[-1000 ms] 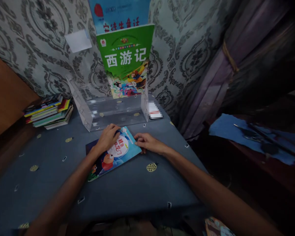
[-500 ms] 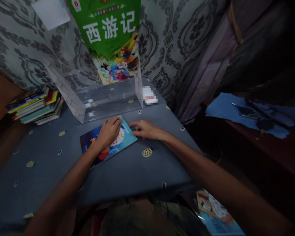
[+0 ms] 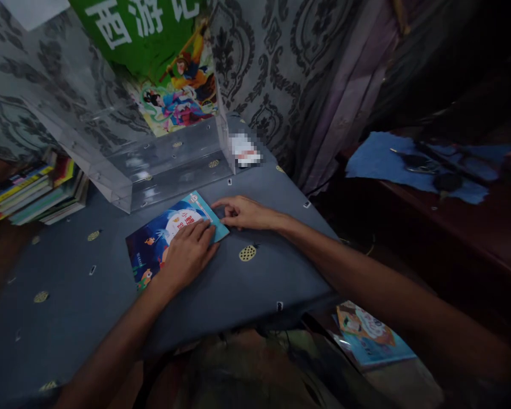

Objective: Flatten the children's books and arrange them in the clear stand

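Note:
A thin blue picture book (image 3: 151, 238) with a white circle and red characters on its cover lies flat on the cloth-covered table. Across its near right part rests my left hand (image 3: 189, 250), palm down with fingers stretched out, hiding some of the cover. My right hand (image 3: 242, 213) is at the book's right edge, its index finger reaching toward the corner and the other fingers loosely curled. I see nothing held in it; whether its fingertips touch the edge I cannot tell.
A clear acrylic rack (image 3: 121, 196) stands behind the book, with a green poster-like book (image 3: 153, 68) upright at its back. A stack of books (image 3: 46, 193) sits left. On the right, a blue cloth (image 3: 370, 162) carries dark items. Picture books (image 3: 381, 352) lie below the table's edge.
My left hand has slid across the cover toward its near edge, uncovering the white circle and characters. My right hand stays by the right edge. The camera view has shifted.

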Demonstrator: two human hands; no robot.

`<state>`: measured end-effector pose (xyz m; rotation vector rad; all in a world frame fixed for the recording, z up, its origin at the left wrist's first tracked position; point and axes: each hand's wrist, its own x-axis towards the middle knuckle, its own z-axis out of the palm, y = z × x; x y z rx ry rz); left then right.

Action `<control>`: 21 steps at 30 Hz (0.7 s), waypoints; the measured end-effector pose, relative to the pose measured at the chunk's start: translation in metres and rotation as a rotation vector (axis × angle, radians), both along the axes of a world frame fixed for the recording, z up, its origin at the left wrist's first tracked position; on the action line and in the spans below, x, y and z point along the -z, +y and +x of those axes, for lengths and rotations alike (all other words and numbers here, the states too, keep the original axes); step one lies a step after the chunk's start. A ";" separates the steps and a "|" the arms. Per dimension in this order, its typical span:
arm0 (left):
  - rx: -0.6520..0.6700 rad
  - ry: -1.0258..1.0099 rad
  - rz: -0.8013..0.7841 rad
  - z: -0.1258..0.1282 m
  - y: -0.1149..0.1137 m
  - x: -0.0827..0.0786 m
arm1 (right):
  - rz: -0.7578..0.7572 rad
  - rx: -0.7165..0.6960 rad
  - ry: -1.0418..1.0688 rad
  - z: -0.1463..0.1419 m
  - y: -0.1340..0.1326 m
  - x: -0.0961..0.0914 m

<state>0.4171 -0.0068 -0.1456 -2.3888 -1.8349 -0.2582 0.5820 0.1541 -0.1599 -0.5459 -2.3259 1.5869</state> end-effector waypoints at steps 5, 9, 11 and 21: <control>0.018 -0.030 0.069 -0.001 -0.001 0.005 | -0.019 -0.013 0.135 0.011 0.001 0.009; 0.019 -0.037 0.084 0.000 0.000 0.004 | 0.080 -0.056 0.186 0.016 0.002 0.007; 0.016 -0.039 0.080 0.001 0.001 0.003 | 0.106 -0.081 0.195 0.016 0.004 0.006; -0.015 -0.119 -0.007 0.002 0.001 -0.001 | 0.209 -0.145 0.170 0.020 0.002 0.000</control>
